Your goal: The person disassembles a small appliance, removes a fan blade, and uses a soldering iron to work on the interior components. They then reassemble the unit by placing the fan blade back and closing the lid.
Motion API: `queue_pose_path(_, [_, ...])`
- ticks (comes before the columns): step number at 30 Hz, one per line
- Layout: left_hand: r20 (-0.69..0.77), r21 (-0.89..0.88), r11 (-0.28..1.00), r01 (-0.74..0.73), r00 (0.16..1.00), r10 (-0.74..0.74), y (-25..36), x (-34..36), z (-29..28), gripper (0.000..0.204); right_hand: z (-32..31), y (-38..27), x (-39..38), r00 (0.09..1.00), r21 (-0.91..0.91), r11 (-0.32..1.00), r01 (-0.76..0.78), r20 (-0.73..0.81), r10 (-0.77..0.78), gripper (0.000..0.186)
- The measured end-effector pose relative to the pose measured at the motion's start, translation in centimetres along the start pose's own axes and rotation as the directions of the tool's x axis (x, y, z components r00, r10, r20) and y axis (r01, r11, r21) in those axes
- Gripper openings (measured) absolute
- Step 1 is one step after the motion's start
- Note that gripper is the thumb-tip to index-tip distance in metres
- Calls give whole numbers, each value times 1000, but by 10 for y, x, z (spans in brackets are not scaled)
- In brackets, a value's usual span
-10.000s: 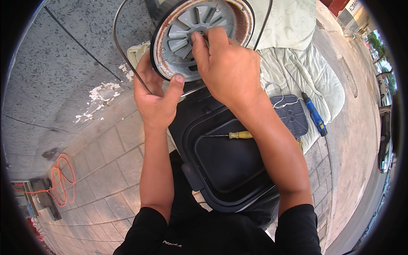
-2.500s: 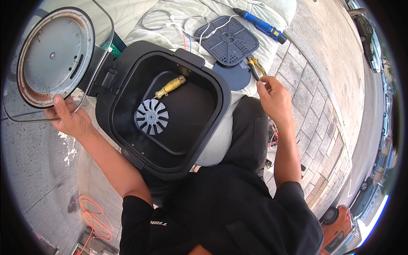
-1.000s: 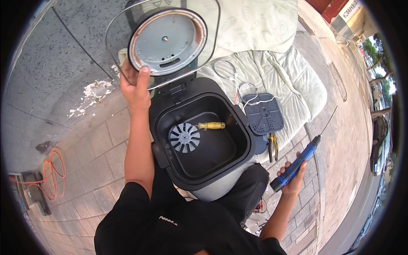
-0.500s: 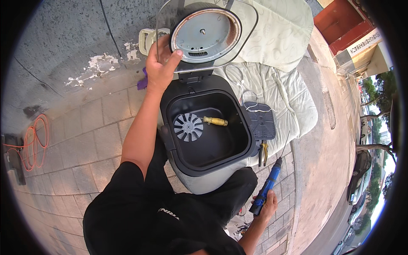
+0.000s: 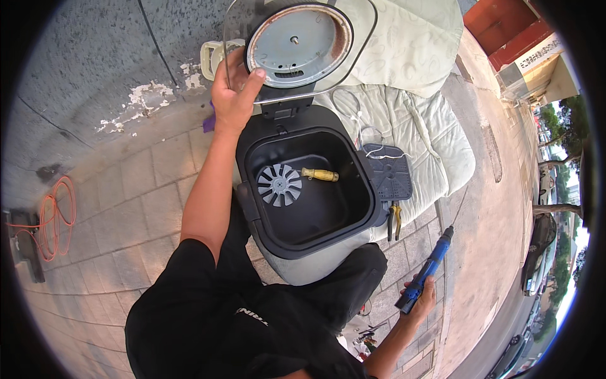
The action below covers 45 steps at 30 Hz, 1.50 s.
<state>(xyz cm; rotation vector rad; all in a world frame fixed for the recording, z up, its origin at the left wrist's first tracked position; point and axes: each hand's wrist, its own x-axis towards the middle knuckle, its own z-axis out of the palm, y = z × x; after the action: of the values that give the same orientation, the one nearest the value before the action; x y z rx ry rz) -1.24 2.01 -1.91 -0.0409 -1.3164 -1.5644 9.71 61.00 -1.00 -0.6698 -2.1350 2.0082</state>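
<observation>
My left hand (image 5: 232, 101) grips the raised lid of a black appliance, at the lower left of its round, rust-stained metal plate (image 5: 306, 50) with a central shaft and a wire loop around it. My right hand (image 5: 420, 297) is closed round a blue powered screwdriver (image 5: 434, 258), its long thin bit pointing up and away. The appliance's open black tub (image 5: 306, 224) holds a grey bladed fan wheel (image 5: 279, 183) and a yellow-handled screwdriver (image 5: 322, 174). A dark perforated tray (image 5: 388, 170) and yellow-black pliers (image 5: 394, 221) lie at the tub's right, with loose white wires.
Pale padded cushions (image 5: 435, 148) lie beneath and behind the appliance. A peeling grey wall (image 5: 88, 63) runs along the left, with an orange coiled hose (image 5: 53, 218) on the paving. Loose tools (image 5: 363, 338) lie low right. Parked cars (image 5: 536, 252) line the road at right.
The fan wheel has gone from the plate into the tub. My right hand has picked up the blue screwdriver and moved outward to the lower right. My left hand still holds the lid.
</observation>
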Motion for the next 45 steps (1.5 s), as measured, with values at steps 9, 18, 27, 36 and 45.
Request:
queue_pose_path(9, [-45, 27, 998, 48, 998, -46, 0, -2, 2, 62, 12, 39, -24, 990, 290, 953, -87, -85, 116, 47])
queue_pose_path(18, [-26, 21, 999, 32, 999, -32, 6, -3, 4, 62, -3, 57, -32, 958, 56, 960, -274, -68, 278, 44])
queue_pose_path(27, [4, 50, 998, -31, 1000, 31, 4, 0, 4, 61, 3, 56, -43, 953, 55, 952, -301, -8, 301, 46])
queue_pose_path(36, [3, 30, 1000, 11, 1000, -11, 4, -2, 0, 59, 4, 41, -42, 960, 384, 900, 207, 95, -261, 61])
queue_pose_path(45, [-5, 37, 999, -5, 1000, 5, 2, 0, 0, 66, 80, -17, -55, 875, 427, 904, -37, 451, -177, 96])
